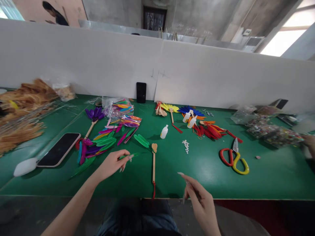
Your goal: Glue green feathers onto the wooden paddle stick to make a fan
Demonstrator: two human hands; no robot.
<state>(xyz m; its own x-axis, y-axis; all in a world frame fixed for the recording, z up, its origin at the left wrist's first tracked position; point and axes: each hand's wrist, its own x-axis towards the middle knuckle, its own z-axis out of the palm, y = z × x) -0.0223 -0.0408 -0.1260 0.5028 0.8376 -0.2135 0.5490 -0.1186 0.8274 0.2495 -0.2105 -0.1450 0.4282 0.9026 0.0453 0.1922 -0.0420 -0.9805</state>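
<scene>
My left hand point(115, 163) pinches a small green feather point(133, 155) above the green table, left of a wooden stick with a heart-shaped head point(154, 164) and a red tassel point(154, 190). Two green feathers point(141, 141) lie just up and left of the stick's head. Over the table's front edge, right of the stick, my right hand point(198, 200) hangs with its index finger stretched out; nothing shows in it. A white glue bottle point(164, 131) stands behind the stick. Colourful feathers point(103, 141) are piled beyond my left hand.
Red-and-yellow scissors point(233, 157) and small white beads point(185, 146) lie to the right. A phone point(60, 149) lies at the left. More glue bottles point(192, 121) stand among feathers at the back. Another person's hand point(310, 144) shows at the far right edge.
</scene>
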